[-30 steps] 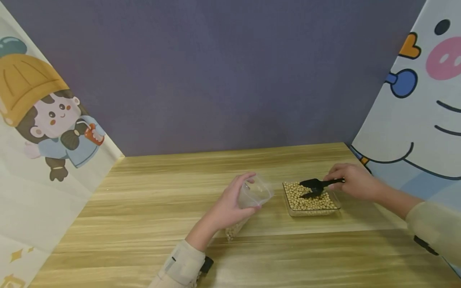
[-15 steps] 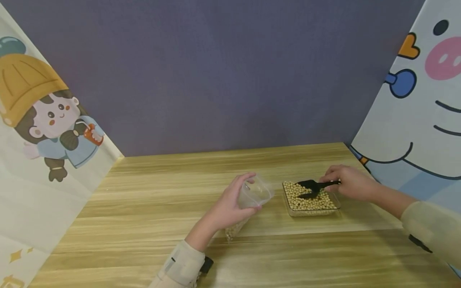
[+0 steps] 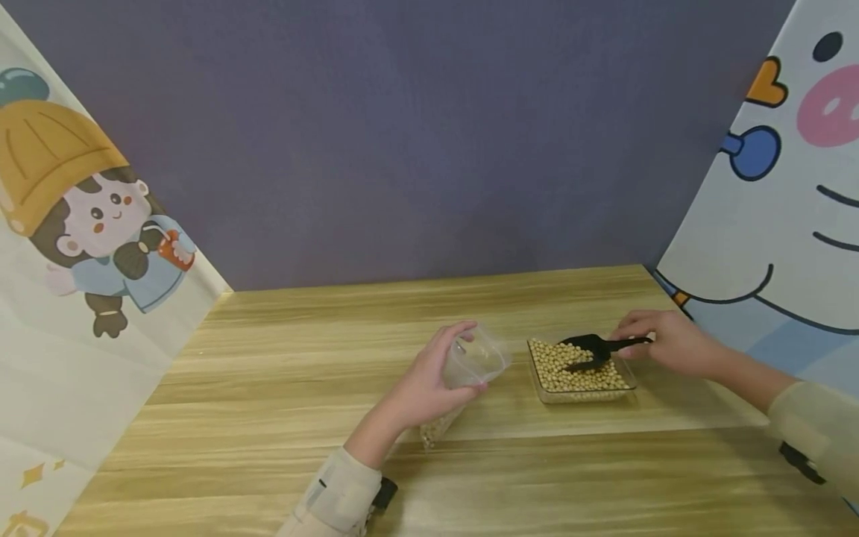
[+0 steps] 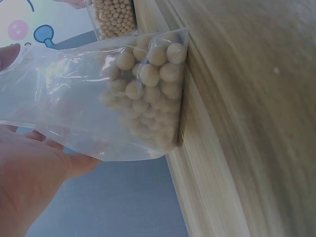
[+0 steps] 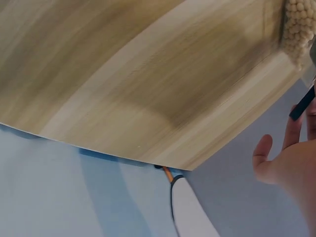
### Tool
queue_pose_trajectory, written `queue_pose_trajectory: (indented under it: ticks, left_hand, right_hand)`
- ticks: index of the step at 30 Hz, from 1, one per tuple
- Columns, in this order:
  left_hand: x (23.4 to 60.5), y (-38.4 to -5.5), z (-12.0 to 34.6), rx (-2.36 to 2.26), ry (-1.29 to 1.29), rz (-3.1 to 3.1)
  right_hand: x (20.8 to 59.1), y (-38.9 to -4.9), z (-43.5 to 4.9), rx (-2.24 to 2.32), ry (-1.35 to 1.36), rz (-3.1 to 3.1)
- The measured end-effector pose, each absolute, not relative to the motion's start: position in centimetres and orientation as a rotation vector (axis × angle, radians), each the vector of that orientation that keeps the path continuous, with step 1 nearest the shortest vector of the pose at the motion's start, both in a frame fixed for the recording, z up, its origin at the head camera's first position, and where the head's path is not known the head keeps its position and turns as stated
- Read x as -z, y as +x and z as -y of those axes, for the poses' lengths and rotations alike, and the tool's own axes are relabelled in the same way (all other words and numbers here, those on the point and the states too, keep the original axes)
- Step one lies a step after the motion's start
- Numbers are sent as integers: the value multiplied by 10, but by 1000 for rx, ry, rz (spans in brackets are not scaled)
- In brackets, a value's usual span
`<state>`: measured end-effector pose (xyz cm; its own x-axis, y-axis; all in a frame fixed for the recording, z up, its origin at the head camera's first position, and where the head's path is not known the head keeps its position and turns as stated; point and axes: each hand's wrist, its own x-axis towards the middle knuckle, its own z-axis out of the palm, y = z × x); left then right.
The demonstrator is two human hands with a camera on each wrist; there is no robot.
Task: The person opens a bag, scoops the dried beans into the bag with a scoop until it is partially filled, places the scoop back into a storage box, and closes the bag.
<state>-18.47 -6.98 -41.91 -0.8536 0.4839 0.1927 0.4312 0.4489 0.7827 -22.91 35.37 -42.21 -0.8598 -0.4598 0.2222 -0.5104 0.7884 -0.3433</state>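
Note:
My left hand (image 3: 426,384) holds a clear plastic bag (image 3: 486,365) by its upper part, its mouth spread wide. In the left wrist view, soybeans (image 4: 149,75) fill the bottom of the bag, which stands at the wooden table. To its right, my right hand (image 3: 671,343) grips a black scoop (image 3: 593,349) by the handle. The scoop's blade lies among the soybeans (image 3: 564,373) in a clear rectangular dish (image 3: 584,398). At the edge of the right wrist view, only the dark end of the handle (image 5: 302,104) shows beside the fingers.
Both hands work over a wood-grain table (image 3: 302,358). A dark grey-blue wall (image 3: 429,149) stands behind it. Light side panels with cartoon prints, a child (image 3: 110,224) on the left and a pig snout (image 3: 832,108) on the right, flank the table.
My right hand and the scoop shifted a little left through the soybeans, then back to the right. My left hand and the bag have stayed in place.

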Motion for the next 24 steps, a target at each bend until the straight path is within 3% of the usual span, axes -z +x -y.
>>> queue_pose_trajectory:
  ticks: [15,24]
  left_hand:
    - [418,-184,69,-1372,808,-2626]
    - [421,-182,70,-1446,807,-2609]
  right_hand:
    - [433,-221,-381,-812,546,2965]
    - [417,-220,-379,-874,531,2895]
